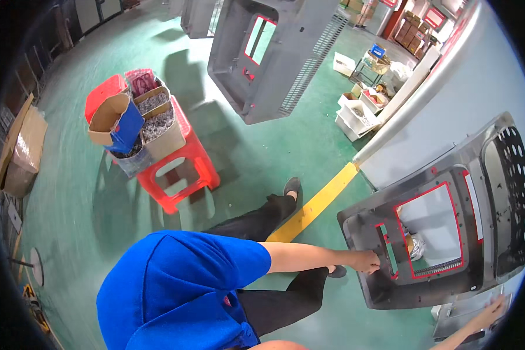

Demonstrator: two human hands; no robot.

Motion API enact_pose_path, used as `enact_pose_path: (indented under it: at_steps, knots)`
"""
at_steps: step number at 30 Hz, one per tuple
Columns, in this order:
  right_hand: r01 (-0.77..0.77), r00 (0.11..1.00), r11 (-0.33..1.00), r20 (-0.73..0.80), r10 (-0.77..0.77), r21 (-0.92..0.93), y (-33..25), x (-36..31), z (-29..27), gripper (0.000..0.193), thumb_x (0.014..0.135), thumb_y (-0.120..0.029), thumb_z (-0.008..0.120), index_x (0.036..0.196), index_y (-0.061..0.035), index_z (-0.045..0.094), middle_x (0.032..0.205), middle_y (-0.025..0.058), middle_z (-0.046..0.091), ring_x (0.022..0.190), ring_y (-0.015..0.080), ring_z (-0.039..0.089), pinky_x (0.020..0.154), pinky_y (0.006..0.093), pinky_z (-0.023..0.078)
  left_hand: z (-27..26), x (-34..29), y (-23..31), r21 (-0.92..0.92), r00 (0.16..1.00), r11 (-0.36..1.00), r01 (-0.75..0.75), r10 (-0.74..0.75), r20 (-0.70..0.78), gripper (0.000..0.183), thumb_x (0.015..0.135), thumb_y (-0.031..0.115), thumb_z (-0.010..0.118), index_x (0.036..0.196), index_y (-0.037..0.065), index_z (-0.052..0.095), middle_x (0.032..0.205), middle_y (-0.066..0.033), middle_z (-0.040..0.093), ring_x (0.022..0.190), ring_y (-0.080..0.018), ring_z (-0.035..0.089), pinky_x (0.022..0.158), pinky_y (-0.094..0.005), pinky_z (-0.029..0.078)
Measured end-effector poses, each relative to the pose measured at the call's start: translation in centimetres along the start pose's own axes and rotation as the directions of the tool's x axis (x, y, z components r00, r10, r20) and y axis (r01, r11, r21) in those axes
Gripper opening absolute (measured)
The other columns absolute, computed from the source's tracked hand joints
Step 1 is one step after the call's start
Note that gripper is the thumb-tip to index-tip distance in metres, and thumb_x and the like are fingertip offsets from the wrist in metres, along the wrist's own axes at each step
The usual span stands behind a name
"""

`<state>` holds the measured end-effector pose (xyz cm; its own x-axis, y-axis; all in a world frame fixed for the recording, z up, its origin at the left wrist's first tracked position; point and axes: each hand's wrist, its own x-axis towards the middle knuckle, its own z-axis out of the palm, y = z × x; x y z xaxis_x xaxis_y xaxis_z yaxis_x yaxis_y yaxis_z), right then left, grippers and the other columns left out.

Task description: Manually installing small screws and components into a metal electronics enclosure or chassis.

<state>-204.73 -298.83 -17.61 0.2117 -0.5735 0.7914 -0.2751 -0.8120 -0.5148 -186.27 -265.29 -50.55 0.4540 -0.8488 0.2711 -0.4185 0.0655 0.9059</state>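
Note:
My left hand [365, 262] is closed beside the left edge of a large dark grey moulded panel [364, 230]. What its fingers hold, if anything, is too small to make out. The panel stands tilted at the right, with red-edged rectangular openings and a perforated section at its far right. Below the panel, my right hand [491, 315] stretches out with its fingers extended, near a grey metal-looking surface [458, 324] partly hidden by the panel and my arm.
Another grey panel [274, 70] hangs ahead. Left of it, a red plastic stool [201, 166] carries several open boxes of small parts [157, 125]. White bins [356, 119] stand by the pale wall [449, 111]. A yellow stripe [315, 204] crosses the green floor. Cardboard [26, 146] leans far left.

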Motion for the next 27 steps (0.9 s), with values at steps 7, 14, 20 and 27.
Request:
enact_pose_path:
  at_steps: [7,14,20,27]
  knots:
    - [-0.264,0.858,0.958,0.481,0.180,0.111,0.3,-22.9,1.4,0.033,0.094,-0.031,0.047,0.102,-0.0026,0.061,0.094,0.0067,0.062,0.080,0.0143,0.059,0.063,0.0305,0.048,1.8,-8.8,-0.6,-0.125,0.999,0.992,0.002,-0.009,-0.054,0.024,0.083,0.017,0.046,0.069,0.001,0.059,0.062,-0.0118,0.058,0.061,-0.0283,0.059,0.060,-0.0387,0.045]
    - [-0.759,0.484,0.648,0.719,0.499,0.062,-3.3,-47.3,6.4,0.020,0.084,-0.014,0.058,0.094,0.0032,0.063,0.078,0.0084,0.065,0.069,0.0150,0.061,0.060,0.0284,0.050,0.2,-23.5,-9.3,-0.120,0.973,0.972,0.200,-0.183,0.138,0.027,0.087,0.022,0.046,0.085,0.002,0.065,0.076,-0.0077,0.064,0.070,-0.0176,0.060,0.061,-0.0320,0.048]
    - [-0.059,0.672,0.998,0.740,0.016,0.032,-13.6,-55.9,7.0,0.022,0.067,-0.022,0.066,0.076,-0.0026,0.066,0.081,0.0159,0.064,0.082,0.0325,0.061,0.072,0.0415,0.046,-1.8,-31.0,-11.1,-0.617,0.458,0.183,0.765,-0.829,0.322,0.018,0.085,0.019,0.049,0.084,0.002,0.056,0.060,-0.0012,0.045,0.043,-0.0086,0.037,0.035,-0.0218,0.025]
    - [-0.035,0.716,0.998,0.698,-0.013,0.054,-16.1,-57.9,9.6,0.014,0.071,-0.017,0.065,0.080,-0.0056,0.064,0.085,0.0066,0.062,0.090,0.0235,0.055,0.082,0.0357,0.039,-2.3,-28.9,-9.6,-0.797,0.557,0.055,0.601,-0.744,0.369,0.020,0.089,0.016,0.041,0.091,0.000,0.052,0.068,-0.0055,0.048,0.047,-0.0094,0.039,0.035,-0.0193,0.025]
